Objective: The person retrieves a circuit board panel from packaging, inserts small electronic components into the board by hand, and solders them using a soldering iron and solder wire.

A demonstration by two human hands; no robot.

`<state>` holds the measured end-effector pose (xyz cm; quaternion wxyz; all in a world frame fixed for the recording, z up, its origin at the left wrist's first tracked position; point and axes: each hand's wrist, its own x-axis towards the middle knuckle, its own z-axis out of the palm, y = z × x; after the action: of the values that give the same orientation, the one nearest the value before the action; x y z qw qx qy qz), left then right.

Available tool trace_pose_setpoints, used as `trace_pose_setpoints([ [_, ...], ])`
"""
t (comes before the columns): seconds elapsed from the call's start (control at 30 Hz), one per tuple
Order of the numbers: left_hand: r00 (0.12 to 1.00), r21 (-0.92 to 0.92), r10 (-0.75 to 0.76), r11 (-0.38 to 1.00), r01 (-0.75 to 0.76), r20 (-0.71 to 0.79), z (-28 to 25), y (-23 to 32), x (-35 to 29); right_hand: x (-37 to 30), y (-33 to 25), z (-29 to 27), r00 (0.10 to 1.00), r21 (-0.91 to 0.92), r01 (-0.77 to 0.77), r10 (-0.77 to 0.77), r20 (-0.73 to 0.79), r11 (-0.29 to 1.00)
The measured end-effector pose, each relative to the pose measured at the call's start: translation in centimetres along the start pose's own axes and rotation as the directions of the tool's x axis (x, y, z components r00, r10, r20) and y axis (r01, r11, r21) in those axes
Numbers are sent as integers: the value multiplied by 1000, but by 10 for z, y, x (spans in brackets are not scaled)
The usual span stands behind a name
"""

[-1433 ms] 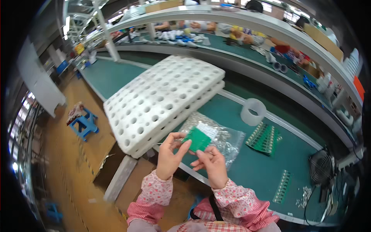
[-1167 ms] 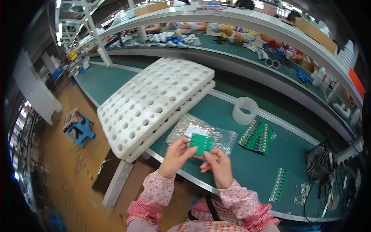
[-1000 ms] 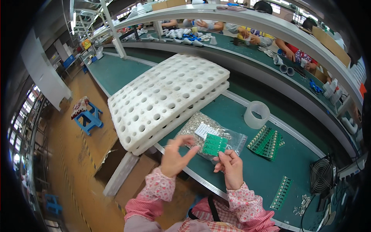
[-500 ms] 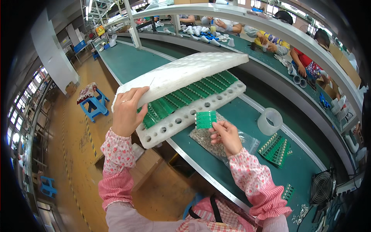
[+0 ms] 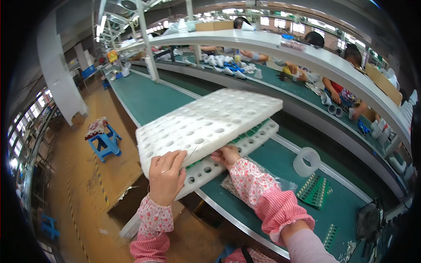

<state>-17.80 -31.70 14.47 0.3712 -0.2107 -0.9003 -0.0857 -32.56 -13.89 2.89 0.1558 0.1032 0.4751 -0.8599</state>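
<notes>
My left hand [image 5: 167,176] grips the near left edge of a thick white foam sheet [image 5: 210,115] dotted with round holes, thumb against its edge. This sheet is tilted over a second holed foam sheet [image 5: 198,176] below. Green circuit boards [image 5: 251,132] lie between the two and show only in a narrow strip. My right hand [image 5: 228,156] reaches into the gap at the front, fingers curled and partly covered by the upper sheet; what they hold is hidden. Beneath my right forearm lies a clear plastic bag [image 5: 230,186] of small pale parts.
A roll of clear tape [image 5: 306,162] and a fanned pile of green circuit boards [image 5: 315,191] lie to the right on the green bench. Further right stands a black fan [image 5: 366,222]. A blue stool [image 5: 105,142] is on the floor at left. Co-workers sit across the bench.
The upper foam sheet has come down, covering most of the boards beneath. My right hand has moved left into the gap; the small green circuit board it held is out of sight.
</notes>
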Motion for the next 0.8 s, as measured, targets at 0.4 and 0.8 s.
trace_pose_setpoints([
  [0.4,998,64,-22,998,26,-67,-3,-8,15,-44,9,23,965,-676,260,-171,197,690],
  [0.8,999,21,-6,1000,7,-46,-15,-14,25,-13,22,36,964,-162,-128,161,211,979],
])
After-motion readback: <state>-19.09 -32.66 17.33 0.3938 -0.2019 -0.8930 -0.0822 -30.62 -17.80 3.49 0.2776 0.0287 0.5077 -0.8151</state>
